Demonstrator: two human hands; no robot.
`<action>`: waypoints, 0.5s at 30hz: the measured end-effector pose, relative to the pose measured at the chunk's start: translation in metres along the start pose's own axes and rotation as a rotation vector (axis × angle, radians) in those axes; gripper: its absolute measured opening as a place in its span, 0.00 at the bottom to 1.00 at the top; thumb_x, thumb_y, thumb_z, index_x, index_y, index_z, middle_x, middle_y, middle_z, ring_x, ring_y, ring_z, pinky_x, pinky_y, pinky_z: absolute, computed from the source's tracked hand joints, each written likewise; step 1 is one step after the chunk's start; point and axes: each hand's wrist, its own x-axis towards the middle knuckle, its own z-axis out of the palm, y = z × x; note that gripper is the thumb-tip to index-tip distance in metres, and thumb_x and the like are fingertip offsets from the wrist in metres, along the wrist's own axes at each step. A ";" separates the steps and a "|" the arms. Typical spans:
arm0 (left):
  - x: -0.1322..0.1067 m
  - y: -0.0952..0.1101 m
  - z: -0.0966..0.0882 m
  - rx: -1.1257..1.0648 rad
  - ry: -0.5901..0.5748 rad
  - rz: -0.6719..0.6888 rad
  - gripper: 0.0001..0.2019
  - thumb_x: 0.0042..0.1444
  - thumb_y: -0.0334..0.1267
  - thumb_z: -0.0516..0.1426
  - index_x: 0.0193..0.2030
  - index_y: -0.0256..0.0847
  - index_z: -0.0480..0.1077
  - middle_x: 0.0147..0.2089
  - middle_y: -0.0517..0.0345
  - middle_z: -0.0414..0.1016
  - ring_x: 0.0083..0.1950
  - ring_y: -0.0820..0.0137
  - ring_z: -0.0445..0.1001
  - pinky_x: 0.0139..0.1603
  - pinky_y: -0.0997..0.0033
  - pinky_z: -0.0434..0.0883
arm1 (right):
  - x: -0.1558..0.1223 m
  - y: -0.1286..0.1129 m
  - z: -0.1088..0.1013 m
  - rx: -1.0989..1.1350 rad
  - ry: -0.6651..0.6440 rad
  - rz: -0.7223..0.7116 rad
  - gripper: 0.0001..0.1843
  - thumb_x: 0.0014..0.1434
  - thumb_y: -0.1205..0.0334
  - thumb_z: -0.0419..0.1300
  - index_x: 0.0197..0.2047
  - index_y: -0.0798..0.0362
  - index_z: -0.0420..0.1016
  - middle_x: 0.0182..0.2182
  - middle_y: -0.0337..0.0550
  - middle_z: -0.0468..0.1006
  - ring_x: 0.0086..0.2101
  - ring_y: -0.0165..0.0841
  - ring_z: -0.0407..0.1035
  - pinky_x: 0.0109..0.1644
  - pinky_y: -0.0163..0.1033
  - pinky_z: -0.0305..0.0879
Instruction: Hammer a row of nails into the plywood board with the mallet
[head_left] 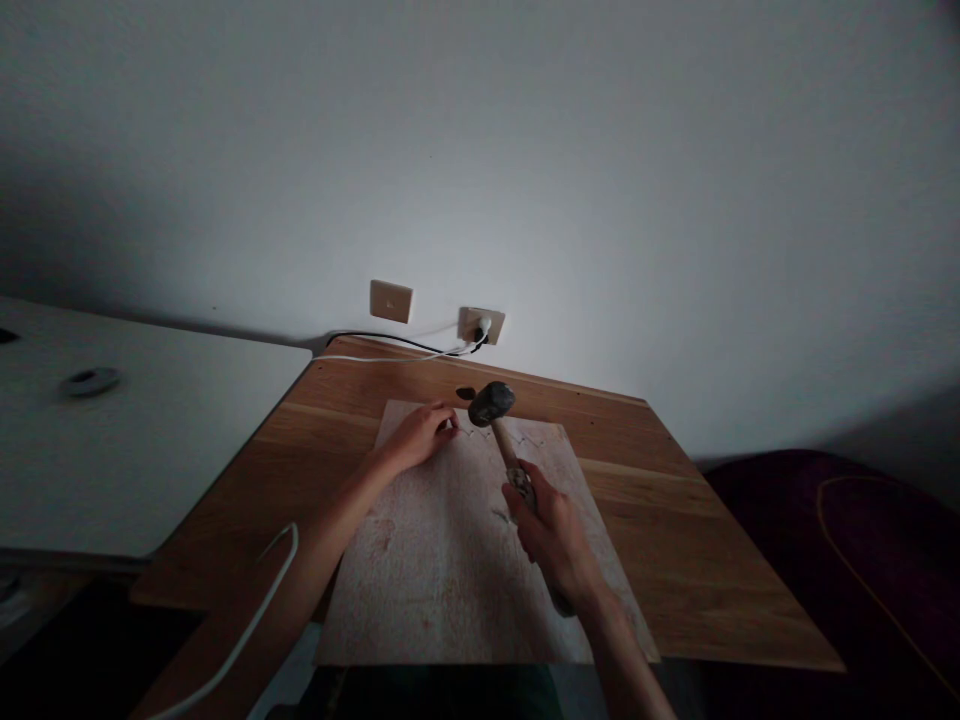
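My right hand (pixel 553 520) is wrapped round the wooden handle of a mallet (pixel 491 403) with a dark, blunt head. The mallet is tilted, its head above the far part of a pale wooden board (pixel 420 560). On the board's far left part, my left hand (pixel 426 436) rests with thumb and fingertips pinched together. Whatever may be between them is too small to make out. Just right of those fingertips, a row of small nail-like points and thin marks (pixel 525 438) runs along the board. Near my right hand lies a small light sliver (pixel 500 514).
Beneath the board is a brown wooden table (pixel 645 510) against a wall. A white cable (pixel 375 358) and a black one lead to a wall socket (pixel 474 325). On the left stands a white surface (pixel 150 430); a dark purple cushioned thing (pixel 847 540) is on the right.
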 end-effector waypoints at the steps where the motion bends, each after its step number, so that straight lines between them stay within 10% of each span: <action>1: 0.001 0.000 0.000 -0.003 0.002 0.012 0.04 0.64 0.34 0.60 0.39 0.40 0.78 0.39 0.56 0.74 0.38 0.67 0.74 0.43 0.68 0.68 | -0.001 0.000 0.000 0.004 -0.002 0.012 0.25 0.70 0.49 0.52 0.61 0.57 0.71 0.21 0.34 0.73 0.16 0.30 0.65 0.21 0.33 0.58; 6: -0.001 -0.003 0.001 -0.019 -0.020 0.016 0.05 0.64 0.35 0.60 0.43 0.41 0.78 0.43 0.54 0.75 0.40 0.65 0.76 0.45 0.67 0.70 | -0.002 -0.003 0.005 0.007 0.037 -0.001 0.29 0.70 0.47 0.52 0.65 0.58 0.69 0.20 0.34 0.73 0.16 0.31 0.65 0.21 0.34 0.60; 11: -0.004 0.000 0.000 -0.003 0.018 -0.021 0.32 0.53 0.45 0.71 0.63 0.42 0.68 0.53 0.49 0.75 0.49 0.59 0.77 0.51 0.61 0.73 | 0.004 -0.008 0.014 -0.048 0.083 -0.120 0.29 0.69 0.49 0.52 0.65 0.59 0.71 0.29 0.44 0.81 0.28 0.37 0.77 0.33 0.37 0.68; 15: -0.004 0.005 -0.001 -0.008 0.019 -0.035 0.36 0.50 0.41 0.72 0.64 0.42 0.66 0.59 0.45 0.74 0.56 0.54 0.77 0.56 0.58 0.74 | 0.008 -0.002 0.020 -0.109 0.006 -0.119 0.27 0.67 0.53 0.53 0.61 0.60 0.76 0.32 0.49 0.83 0.32 0.40 0.80 0.34 0.38 0.68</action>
